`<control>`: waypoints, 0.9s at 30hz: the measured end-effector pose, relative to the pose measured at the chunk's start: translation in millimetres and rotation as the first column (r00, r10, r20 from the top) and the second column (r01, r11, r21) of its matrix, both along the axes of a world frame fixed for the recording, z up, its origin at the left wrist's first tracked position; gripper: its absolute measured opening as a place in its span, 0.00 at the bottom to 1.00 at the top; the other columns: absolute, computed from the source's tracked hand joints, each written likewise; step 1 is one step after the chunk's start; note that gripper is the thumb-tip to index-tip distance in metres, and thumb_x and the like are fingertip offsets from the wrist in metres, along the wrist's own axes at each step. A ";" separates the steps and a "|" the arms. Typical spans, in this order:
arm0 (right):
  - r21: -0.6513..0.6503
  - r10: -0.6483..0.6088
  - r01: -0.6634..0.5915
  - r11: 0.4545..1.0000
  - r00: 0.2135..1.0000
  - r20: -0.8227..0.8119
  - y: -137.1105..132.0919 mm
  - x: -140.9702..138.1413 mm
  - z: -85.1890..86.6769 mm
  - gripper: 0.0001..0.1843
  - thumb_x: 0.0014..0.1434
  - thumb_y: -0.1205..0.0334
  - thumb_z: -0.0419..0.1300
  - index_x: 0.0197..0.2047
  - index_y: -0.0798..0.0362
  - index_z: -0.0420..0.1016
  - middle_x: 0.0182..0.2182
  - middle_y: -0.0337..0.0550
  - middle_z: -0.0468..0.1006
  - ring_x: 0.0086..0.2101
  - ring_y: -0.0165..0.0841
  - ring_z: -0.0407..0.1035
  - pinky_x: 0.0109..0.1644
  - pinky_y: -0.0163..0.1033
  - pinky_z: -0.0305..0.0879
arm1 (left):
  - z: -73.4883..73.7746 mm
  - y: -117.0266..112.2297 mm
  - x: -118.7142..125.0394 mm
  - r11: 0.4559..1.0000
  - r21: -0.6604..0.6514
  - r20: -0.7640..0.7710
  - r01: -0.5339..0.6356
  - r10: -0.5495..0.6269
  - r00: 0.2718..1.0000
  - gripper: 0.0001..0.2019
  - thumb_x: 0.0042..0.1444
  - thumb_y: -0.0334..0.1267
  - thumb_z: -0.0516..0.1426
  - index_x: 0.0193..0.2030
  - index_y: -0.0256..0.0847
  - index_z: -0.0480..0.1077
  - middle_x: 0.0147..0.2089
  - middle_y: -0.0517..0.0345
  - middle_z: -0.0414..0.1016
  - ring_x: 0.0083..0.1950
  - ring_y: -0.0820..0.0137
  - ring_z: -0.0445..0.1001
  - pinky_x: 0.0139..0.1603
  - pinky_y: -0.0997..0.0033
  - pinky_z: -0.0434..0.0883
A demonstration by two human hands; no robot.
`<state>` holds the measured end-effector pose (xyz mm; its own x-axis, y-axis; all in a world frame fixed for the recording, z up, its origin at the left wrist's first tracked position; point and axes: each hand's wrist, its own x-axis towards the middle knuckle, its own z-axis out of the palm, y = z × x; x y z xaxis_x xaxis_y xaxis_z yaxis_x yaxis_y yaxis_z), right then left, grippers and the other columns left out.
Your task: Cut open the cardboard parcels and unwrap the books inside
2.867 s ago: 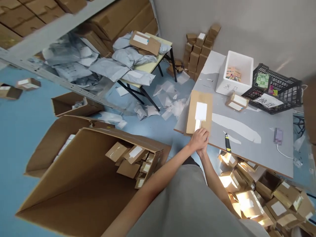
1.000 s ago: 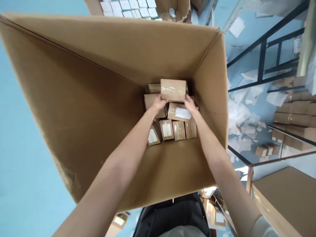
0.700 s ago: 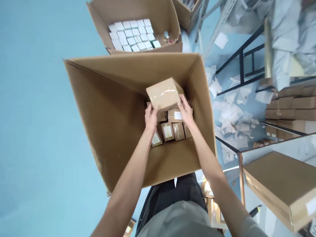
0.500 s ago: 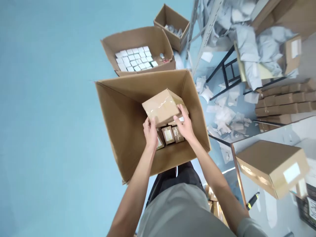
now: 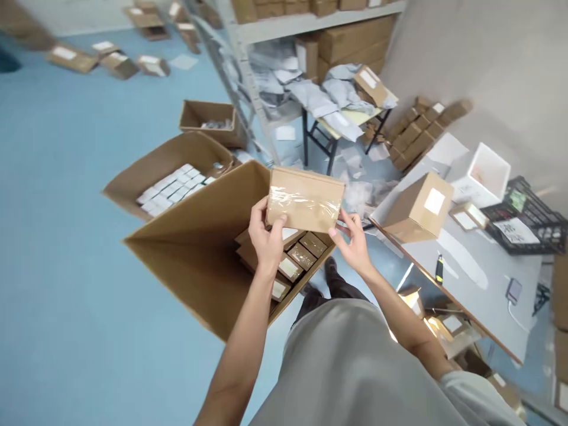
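Between my two hands is a small taped cardboard box point(image 5: 305, 200), raised over the rim of a large open carton point(image 5: 195, 254). My left hand point(image 5: 267, 236) grips its left end, thumb on the near face. At the lower right corner, my right hand point(image 5: 352, 239) pinches it with thumb and fingers. Clear tape shines across the side facing me. Below, several small brown boxes point(image 5: 302, 257) stand packed inside the large carton, some with white labels. The far side of the held box is hidden.
Behind the carton stands another open box point(image 5: 133, 171) with rows of small white boxes point(image 5: 173, 188). To the right, a worktable point(image 5: 479, 296) bears a labelled carton point(image 5: 419, 207), a utility knife point(image 5: 439, 270), a white bin point(image 5: 481, 171) and a black crate point(image 5: 528, 216). A metal shelf point(image 5: 255, 35) rises behind.
The taped box has come up out of the large carton in both hands. My view has swung right and upward, bringing more of the worktable and shelf into sight.
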<state>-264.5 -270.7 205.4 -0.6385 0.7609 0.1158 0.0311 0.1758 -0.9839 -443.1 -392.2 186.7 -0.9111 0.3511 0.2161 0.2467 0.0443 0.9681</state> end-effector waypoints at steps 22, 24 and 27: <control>-0.438 -0.799 0.683 0.584 0.578 -0.166 196.9 347.9 -62.7 0.35 0.71 0.27 0.55 0.60 0.47 0.81 0.61 0.56 0.85 0.64 0.47 0.79 0.70 0.58 0.77 | 77.5 351.8 383.2 0.427 -0.472 -0.653 0.771 -0.757 0.019 0.32 0.72 0.30 0.52 0.82 0.42 0.65 0.77 0.43 0.74 0.84 0.52 0.66 0.86 0.39 0.63; -0.480 -0.830 0.701 0.527 0.546 -0.113 208.8 365.4 -93.5 0.39 0.69 0.23 0.52 0.59 0.47 0.81 0.60 0.57 0.85 0.64 0.47 0.79 0.69 0.59 0.77 | 49.0 364.7 407.4 0.382 -0.549 -0.609 0.743 -0.792 -0.043 0.31 0.73 0.30 0.52 0.82 0.40 0.65 0.78 0.41 0.74 0.84 0.51 0.66 0.86 0.39 0.63; -0.555 -0.847 0.692 0.462 0.529 -0.046 219.5 375.3 -138.3 0.37 0.66 0.22 0.54 0.56 0.44 0.81 0.58 0.55 0.86 0.65 0.47 0.78 0.67 0.58 0.79 | 6.2 377.0 426.1 0.326 -0.662 -0.512 0.675 -0.854 -0.090 0.30 0.74 0.31 0.52 0.81 0.36 0.67 0.79 0.37 0.73 0.85 0.48 0.65 0.86 0.37 0.64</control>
<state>110.9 -51.2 67.1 0.2453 0.9231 -0.2962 -0.3454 -0.2023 -0.9164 -17.0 -15.3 192.9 0.4772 0.8050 0.3525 0.7165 -0.5887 0.3744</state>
